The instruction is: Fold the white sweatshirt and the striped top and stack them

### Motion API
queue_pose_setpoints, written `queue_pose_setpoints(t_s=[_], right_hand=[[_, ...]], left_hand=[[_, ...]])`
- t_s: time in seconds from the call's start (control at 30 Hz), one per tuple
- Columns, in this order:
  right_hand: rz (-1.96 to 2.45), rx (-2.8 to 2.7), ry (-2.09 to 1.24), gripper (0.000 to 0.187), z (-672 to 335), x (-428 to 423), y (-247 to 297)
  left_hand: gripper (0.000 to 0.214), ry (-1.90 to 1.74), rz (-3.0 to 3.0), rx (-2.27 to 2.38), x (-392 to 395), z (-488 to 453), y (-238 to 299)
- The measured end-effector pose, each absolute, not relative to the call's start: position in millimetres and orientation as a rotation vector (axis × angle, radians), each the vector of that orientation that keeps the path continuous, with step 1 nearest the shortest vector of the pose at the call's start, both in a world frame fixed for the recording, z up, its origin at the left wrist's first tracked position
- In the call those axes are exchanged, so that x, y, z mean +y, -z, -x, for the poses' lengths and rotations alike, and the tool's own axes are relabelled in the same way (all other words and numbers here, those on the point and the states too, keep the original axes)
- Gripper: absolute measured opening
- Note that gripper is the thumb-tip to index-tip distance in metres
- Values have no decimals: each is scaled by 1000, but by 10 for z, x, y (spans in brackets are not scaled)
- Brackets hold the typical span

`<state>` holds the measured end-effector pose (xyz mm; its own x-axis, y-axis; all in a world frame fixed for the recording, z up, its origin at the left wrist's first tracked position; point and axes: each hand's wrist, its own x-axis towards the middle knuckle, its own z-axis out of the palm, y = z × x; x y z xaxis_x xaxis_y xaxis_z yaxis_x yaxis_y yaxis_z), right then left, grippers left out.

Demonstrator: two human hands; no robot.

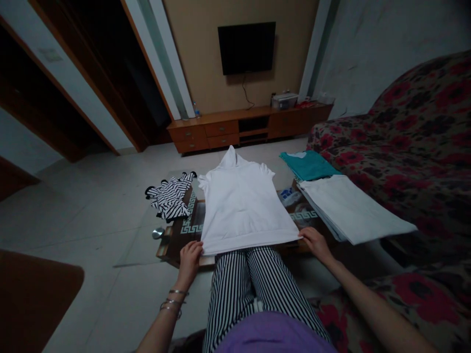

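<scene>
A white short-sleeved hooded top (245,201) lies spread over the coffee table, its hood pointing away from me and its hem towards me. My left hand (190,254) pinches the left corner of the hem. At the right corner, my right hand (314,241) grips the hem between thumb and fingers. The hem is stretched straight between both hands, just above my knees. Left of the top lies a crumpled black-and-white striped garment (171,196). To the right are a folded teal garment (311,165) and a flat stack of white cloth (356,206).
The glass-topped coffee table (191,220) has a patterned border, and a round metal object (158,233) is at its left corner. A floral sofa (405,122) runs along the right. Beyond stand a wooden TV cabinet (224,128) and a wall-mounted television (247,48). A brown furniture edge (37,294) is at lower left.
</scene>
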<state>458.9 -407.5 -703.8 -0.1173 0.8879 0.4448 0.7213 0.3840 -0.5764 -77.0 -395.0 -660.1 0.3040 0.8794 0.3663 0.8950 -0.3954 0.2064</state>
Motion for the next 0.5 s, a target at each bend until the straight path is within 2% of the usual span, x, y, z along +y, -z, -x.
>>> queue_pose_setpoints(t_s=[0.2,0.37,0.5], right_hand=[[1392,-2042,-218,23,-4556,-4490,7001],[1540,-2092,-107,45,-4305,-4574,6905],[1557,-2126,-144,29,-4152,-4454,6847]], left_hand=[[22,683,2510,-1508,-4338,848,6739],[30,714,2420,-1611,-4342,781,6907],[31,683,2469,-1643,-4300,681,6903]])
